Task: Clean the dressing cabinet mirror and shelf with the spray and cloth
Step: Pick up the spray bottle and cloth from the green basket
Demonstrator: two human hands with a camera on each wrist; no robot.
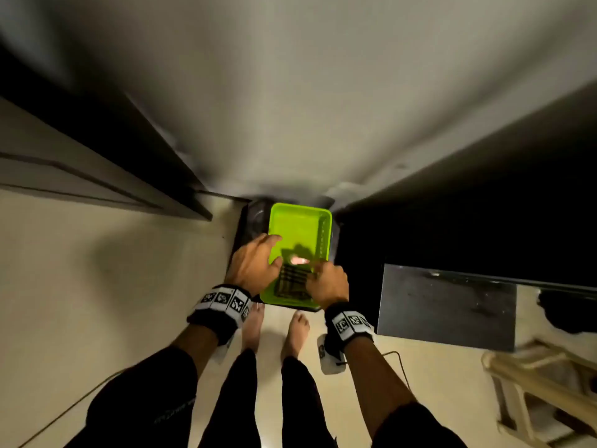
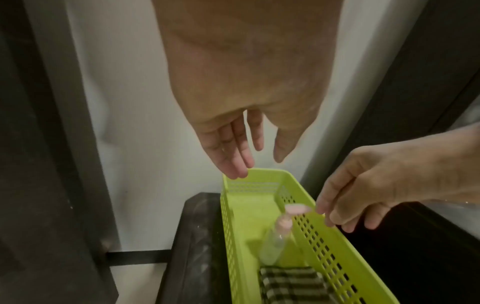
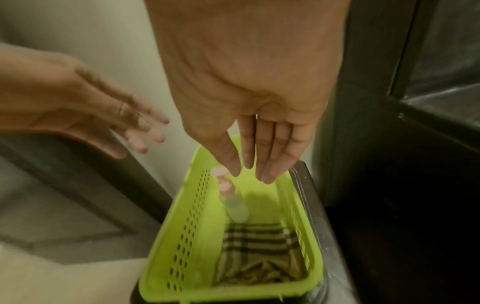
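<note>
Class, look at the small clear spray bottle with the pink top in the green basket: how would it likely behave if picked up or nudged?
The spray bottle looks slim, clear and plastic, so probably light. It is tall and narrow, leaning in the green basket, so likely to tip. Its smooth wall may be slippery.

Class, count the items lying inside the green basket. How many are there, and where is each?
2. The spray bottle stands mid-basket; the checked cloth lies at the near end. Something smaller could be hidden beneath it.

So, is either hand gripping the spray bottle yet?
No: the spray bottle stands free in the green basket, with the right hand and left hand open above it.
</note>
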